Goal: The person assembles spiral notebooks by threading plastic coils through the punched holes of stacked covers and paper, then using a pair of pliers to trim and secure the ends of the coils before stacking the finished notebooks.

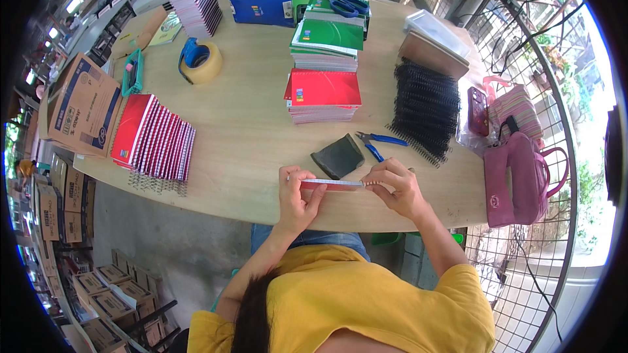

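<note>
Close to the table's front edge, my left hand (pixel 298 201) is closed around one end of a thin red notebook (pixel 335 185), held edge-up. At its other end, my right hand (pixel 400 188) pinches a spiral coil running into the notebook's edge; the fingers partly hide this coil. Just beyond the notebook lies a dark, worn block (pixel 338 156). Blue-handled cutters (pixel 386 139) rest beside it, beyond my right hand. Farther right is a heap of black spiral coils (pixel 426 104). Past the block stands a stack of red-covered notebooks (pixel 325 88), with green-covered ones (pixel 330 34) behind.
Red spiral-bound notebooks (pixel 157 137) are stacked at the left beside a cardboard box (pixel 85 104). A tape dispenser (pixel 201 65), a blue-green open carton (pixel 265 6) and scissors (pixel 348 6) sit farther back. At the right are a phone (pixel 478 111), a pink bag (pixel 513 183) and wire mesh.
</note>
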{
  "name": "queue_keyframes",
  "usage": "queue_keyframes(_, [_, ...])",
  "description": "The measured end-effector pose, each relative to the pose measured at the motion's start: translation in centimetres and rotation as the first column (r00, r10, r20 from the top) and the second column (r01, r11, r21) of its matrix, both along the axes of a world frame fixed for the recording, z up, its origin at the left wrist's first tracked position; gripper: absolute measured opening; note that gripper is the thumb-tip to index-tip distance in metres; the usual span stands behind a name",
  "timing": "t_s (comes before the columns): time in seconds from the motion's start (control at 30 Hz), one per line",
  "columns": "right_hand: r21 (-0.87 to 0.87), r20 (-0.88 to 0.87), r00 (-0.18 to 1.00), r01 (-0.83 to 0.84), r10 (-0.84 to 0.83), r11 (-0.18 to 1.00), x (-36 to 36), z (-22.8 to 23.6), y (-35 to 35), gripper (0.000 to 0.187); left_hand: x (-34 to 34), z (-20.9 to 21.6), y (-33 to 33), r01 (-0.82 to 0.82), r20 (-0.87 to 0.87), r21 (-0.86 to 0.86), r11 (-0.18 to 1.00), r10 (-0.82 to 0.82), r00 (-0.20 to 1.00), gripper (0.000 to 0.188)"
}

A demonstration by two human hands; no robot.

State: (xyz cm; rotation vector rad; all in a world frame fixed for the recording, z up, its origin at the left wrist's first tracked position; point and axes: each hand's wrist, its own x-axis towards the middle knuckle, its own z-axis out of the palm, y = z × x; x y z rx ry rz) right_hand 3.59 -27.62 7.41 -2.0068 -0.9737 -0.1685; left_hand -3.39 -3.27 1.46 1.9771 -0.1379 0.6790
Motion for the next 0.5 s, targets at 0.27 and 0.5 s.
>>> queue_keyframes(0.27, [-0.067, -0.178, 0.984, 0.0, -0.012, 0.998, -0.7, -0.3, -0.3, 0.019, -0.1, -0.4, -0.4, -0.038, 0.01, 0.001, 0.999, 0.038, 0.999, 0.033])
queue_keyframes(0.5, [-0.14, -0.075, 0.992, 0.085, -0.096, 0.987, -1.4, 0.5, 1.0, 0.023, 0.0, -0.3, -0.4, -0.009, 0.028, 0.018, 1.0, 0.008, 1.0, 0.034])
